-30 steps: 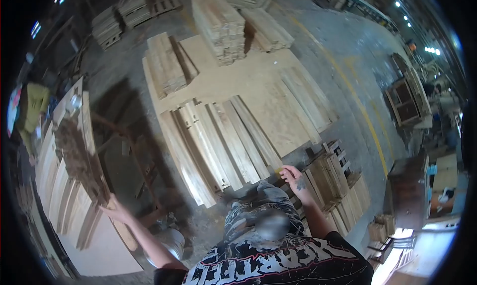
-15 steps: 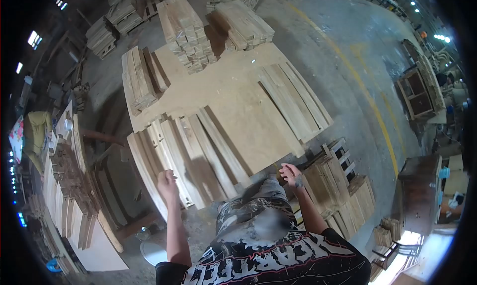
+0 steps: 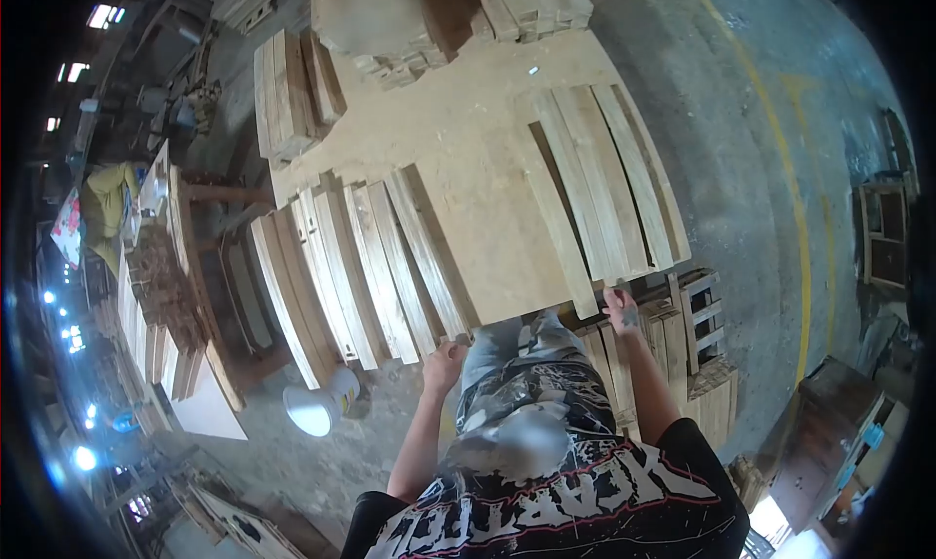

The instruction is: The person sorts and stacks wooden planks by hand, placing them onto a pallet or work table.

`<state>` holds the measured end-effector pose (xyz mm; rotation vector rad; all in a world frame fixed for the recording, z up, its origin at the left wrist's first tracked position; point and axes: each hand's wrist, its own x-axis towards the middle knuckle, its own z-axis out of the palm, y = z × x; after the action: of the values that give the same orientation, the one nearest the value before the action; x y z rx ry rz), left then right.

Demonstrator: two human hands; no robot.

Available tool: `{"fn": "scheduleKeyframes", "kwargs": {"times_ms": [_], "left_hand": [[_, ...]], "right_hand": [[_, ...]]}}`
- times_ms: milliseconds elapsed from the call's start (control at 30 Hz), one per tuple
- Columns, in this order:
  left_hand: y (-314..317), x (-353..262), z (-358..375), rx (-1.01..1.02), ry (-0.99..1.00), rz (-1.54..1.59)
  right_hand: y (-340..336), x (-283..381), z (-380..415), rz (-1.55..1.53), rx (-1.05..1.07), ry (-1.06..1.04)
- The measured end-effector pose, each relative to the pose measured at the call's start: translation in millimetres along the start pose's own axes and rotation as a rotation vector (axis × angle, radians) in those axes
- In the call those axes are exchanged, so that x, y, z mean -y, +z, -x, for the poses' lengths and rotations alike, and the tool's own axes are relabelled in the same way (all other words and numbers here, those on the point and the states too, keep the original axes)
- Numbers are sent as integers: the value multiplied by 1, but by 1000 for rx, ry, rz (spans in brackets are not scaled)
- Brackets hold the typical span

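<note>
my l hand (image 3: pixel 444 366) is just below frame ctr, fingers part-curled, nr the close end of the rightmost board (image 3: pixel 429 247) in the l row of boards (image 3: pixel 336 276); can't tell if it has hold of it or just touches. my r hand (image 3: pixel 620 310) is right of ctr, half open w/ fingers bent, at the close ends of the r row of boards (image 3: pixel 590 169); can't make out a grip there either. both rows lie on the big flat panel (image 3: pixel 487 218), l row left of ctr, r row right of ctr & a bit higher, bare panel btwn. dark gaps show btwn some boards.

up top: short stack (image 3: pixel 283 91) upper left, taller stack (image 3: pixel 385 28) upper ctr-left, partly blurred, & another stack (image 3: pixel 541 3) to its right. white bucket (image 3: pixel 310 410) on the floor lower left, nr the l row's close ends. slatted pallet (image 3: pixel 703 310) right of my r hand, w/ more wood (image 3: pixel 717 393) just below. side table w/ wood pcs (image 3: pixel 161 315) far left. yellow floor line (image 3: pixel 804 257) runs down the right.
</note>
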<state>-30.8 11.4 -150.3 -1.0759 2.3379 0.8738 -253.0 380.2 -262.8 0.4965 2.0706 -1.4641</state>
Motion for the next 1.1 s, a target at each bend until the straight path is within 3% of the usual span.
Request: {"fn": "scheduleKeyframes", "kwargs": {"times_ms": [133,167,267,367,467,567,767,1000,1100], "left_hand": [[11,0,4,-66,-221,-72],[11,-9,4,-106,-283,-84],[21,-26,0,-237,-249,-99],[29,-42,-9,-258,-237,-15],[36,-40,-14,-224,-103,17],[36,-34,-10,50,-116,648],[55,13,9,8,-498,974],[42,3,-5,-18,-390,846],[48,-5,-12,-9,-312,806]], "right_hand": [[14,26,8,347,138,-97],[15,31,15,203,140,-135],[7,43,13,500,151,-102],[-5,30,-4,475,285,-2],[-3,42,-1,361,273,13],[0,68,9,337,298,23],[-7,68,14,282,331,-16],[-25,33,9,192,275,99],[-31,22,7,162,246,7]]}}
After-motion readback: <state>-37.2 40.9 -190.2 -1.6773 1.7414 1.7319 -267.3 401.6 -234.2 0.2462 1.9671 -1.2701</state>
